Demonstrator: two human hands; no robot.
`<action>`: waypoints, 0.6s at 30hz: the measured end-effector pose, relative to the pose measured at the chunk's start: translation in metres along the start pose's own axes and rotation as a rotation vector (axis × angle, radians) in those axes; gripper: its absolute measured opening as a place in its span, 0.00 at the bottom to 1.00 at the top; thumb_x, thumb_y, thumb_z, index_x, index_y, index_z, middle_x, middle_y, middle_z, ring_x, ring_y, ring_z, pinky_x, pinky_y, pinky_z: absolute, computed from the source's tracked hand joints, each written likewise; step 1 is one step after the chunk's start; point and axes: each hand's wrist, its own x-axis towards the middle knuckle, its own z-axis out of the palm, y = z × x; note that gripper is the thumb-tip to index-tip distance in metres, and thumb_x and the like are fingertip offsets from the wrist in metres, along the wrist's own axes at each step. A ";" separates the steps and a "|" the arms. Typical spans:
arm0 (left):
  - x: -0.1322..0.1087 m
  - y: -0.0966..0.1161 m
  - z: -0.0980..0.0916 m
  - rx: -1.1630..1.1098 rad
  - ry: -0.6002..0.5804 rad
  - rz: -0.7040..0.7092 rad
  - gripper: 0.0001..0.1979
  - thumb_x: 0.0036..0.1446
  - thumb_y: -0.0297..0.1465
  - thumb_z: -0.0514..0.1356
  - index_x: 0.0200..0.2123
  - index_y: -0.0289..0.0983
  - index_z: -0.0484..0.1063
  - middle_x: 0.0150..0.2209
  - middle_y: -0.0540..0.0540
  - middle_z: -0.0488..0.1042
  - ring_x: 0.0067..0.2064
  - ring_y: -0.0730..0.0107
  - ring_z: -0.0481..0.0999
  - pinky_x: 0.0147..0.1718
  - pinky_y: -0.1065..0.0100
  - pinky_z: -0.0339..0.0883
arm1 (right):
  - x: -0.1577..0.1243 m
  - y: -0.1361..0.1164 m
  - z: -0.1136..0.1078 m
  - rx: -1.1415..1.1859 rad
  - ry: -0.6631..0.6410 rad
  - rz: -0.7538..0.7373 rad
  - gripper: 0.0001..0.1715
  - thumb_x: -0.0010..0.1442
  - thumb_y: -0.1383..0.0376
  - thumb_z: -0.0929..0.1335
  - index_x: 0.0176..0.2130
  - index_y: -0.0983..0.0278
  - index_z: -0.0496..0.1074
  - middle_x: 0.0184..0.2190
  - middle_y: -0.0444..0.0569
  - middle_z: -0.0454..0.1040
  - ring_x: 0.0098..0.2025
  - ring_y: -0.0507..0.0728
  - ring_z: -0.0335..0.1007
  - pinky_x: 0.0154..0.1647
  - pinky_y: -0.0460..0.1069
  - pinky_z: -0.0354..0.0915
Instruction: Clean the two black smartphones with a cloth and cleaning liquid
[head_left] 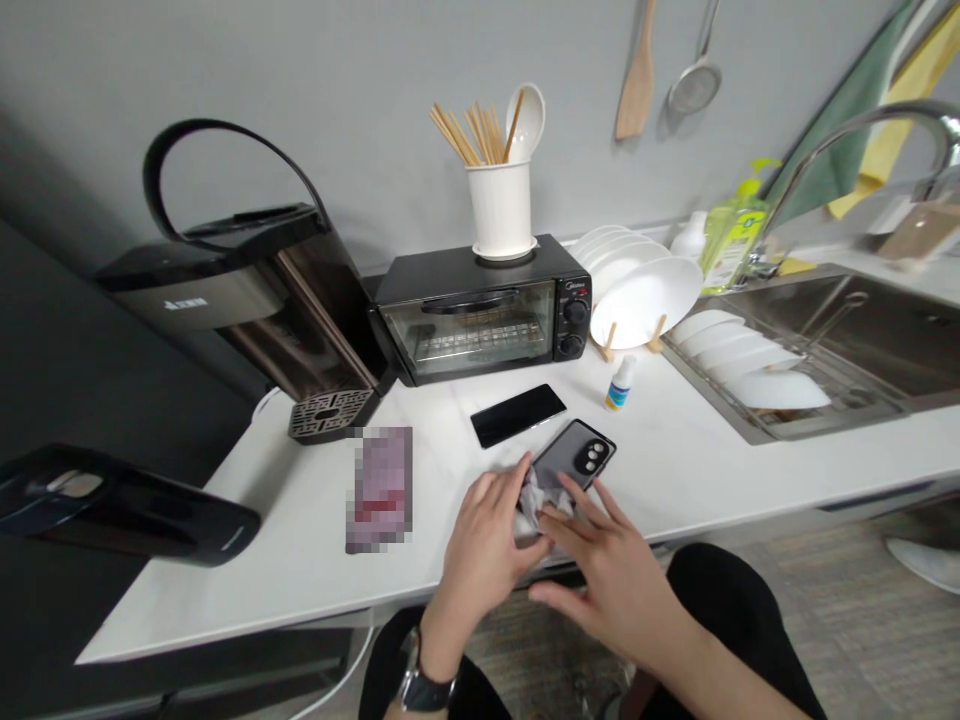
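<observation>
A phone case [556,455], grey and see-through with a black rim and a camera cutout, lies at the front edge of the white counter. My left hand [487,535] is closed on its left side, thumb near the lower end. With my right hand [607,555] I press a crumpled white tissue [532,500] against the case's lower part; the fingertips are on it and the thumb stands apart. The lower end of the case is hidden by my hands. Just behind it rests a black smartphone [517,415], and a small white spray bottle [619,385] stands to the right.
A blurred-out purple packet [381,490] lies left on the counter [300,560]. Behind are a water dispenser [262,310], a toaster oven [480,320] with a utensil cup [501,205], and racked plates [645,295]. A sink [885,340] with dishes is at the right.
</observation>
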 end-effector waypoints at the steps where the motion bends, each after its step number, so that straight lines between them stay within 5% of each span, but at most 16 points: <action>1: 0.000 0.000 0.000 -0.011 0.005 0.010 0.50 0.56 0.31 0.71 0.75 0.46 0.47 0.64 0.42 0.71 0.61 0.49 0.68 0.62 0.48 0.65 | -0.004 0.011 -0.004 -0.036 0.006 0.023 0.35 0.68 0.42 0.67 0.62 0.61 0.72 0.63 0.52 0.75 0.74 0.70 0.55 0.74 0.70 0.51; 7: 0.002 0.001 -0.002 -0.040 0.009 0.037 0.49 0.56 0.32 0.71 0.74 0.48 0.50 0.64 0.44 0.71 0.61 0.50 0.69 0.62 0.49 0.65 | 0.009 0.076 -0.013 -0.269 0.128 0.141 0.37 0.71 0.45 0.66 0.66 0.66 0.69 0.64 0.57 0.73 0.74 0.76 0.50 0.71 0.75 0.49; 15: 0.002 0.000 -0.002 -0.033 -0.026 0.010 0.51 0.52 0.25 0.70 0.75 0.45 0.49 0.60 0.42 0.74 0.57 0.50 0.71 0.58 0.50 0.69 | 0.022 0.002 0.010 0.024 0.039 -0.035 0.46 0.65 0.39 0.69 0.64 0.70 0.70 0.64 0.63 0.72 0.73 0.71 0.56 0.73 0.69 0.52; 18: 0.002 0.001 -0.002 -0.026 -0.009 0.009 0.52 0.52 0.26 0.70 0.75 0.46 0.49 0.63 0.43 0.72 0.59 0.50 0.70 0.60 0.50 0.67 | 0.007 0.002 -0.001 0.069 -0.038 -0.072 0.41 0.66 0.39 0.68 0.63 0.66 0.71 0.62 0.56 0.75 0.74 0.69 0.55 0.75 0.68 0.50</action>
